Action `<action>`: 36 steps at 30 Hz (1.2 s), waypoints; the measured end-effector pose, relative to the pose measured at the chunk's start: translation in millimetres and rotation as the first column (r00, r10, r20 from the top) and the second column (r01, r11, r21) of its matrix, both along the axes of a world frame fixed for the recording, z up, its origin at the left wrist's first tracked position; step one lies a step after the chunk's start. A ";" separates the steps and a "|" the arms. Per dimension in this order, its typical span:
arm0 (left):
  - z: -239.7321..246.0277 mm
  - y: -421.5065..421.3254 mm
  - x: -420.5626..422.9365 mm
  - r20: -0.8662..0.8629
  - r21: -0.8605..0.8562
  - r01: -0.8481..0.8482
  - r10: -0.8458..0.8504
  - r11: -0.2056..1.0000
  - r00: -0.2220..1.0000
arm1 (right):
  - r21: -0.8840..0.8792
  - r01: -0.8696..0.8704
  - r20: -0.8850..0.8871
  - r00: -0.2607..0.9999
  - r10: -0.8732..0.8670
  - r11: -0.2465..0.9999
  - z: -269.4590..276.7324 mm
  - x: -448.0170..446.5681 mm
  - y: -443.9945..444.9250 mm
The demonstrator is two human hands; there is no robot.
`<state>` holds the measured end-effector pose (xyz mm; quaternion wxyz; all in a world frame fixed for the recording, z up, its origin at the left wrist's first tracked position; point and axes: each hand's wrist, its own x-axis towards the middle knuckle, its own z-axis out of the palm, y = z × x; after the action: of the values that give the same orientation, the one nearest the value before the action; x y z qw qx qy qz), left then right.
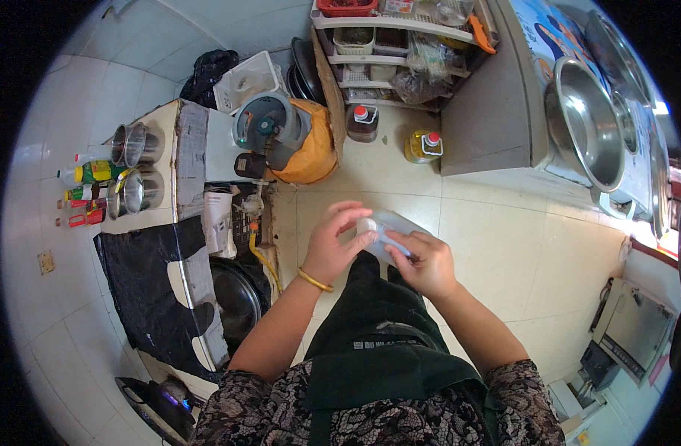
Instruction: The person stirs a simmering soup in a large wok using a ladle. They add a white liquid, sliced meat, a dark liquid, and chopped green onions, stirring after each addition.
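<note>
In front of my dark apron, my left hand point(340, 240), with a gold bangle at its wrist, holds the white cap or neck point(366, 225) of a pale translucent container point(399, 219). My right hand point(428, 262) grips a light blue, strip-like piece point(396, 245) lying against the container just right of the cap. Both hands are close together above the floor. What the container holds cannot be told, and my fingers hide part of it.
At the left, a counter point(192, 167) bears steel pots point(129, 192) and bottles. A gas cylinder point(265, 122) stands behind it. Two jugs, one dark point(362, 125) and one of yellow oil point(421, 148), stand on the floor below a shelf rack point(396, 22). Steel basins point(586, 122) are at the right.
</note>
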<state>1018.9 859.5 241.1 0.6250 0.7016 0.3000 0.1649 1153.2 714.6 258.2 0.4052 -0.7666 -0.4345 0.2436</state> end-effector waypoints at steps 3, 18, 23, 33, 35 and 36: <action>-1.4 4.9 2.6 -0.115 -0.015 0.067 -0.068 0.998 0.991 | -0.010 -0.024 0.006 1.000 0.024 1.000 -8.0 1.3 1.0; -38.2 36.9 34.6 -0.054 0.218 0.226 -0.219 0.949 0.974 | -0.018 0.045 0.013 0.999 -0.045 0.999 -47.4 26.1 24.6; -29.6 32.6 42.1 -0.104 0.261 0.052 -0.026 0.964 0.994 | -0.016 0.061 0.031 0.998 -0.060 0.998 -47.2 28.8 31.3; -29.6 35.9 47.0 -0.160 0.270 0.052 -0.009 0.961 0.987 | 0.026 0.079 -0.006 0.997 -0.079 0.997 -50.6 28.2 40.8; -31.2 36.1 45.9 -0.200 0.208 0.050 -0.008 0.977 0.980 | 0.023 0.082 -0.001 0.997 -0.082 0.996 -51.2 28.2 41.2; -32.1 37.0 45.4 -0.221 0.177 0.048 -0.008 0.983 0.975 | 0.021 0.084 0.001 0.996 -0.084 0.996 -51.7 28.1 41.4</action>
<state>1064.3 896.5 209.1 0.5240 0.7735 0.3409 0.1041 1181.4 755.9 206.5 0.4227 -0.7801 -0.4048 0.2214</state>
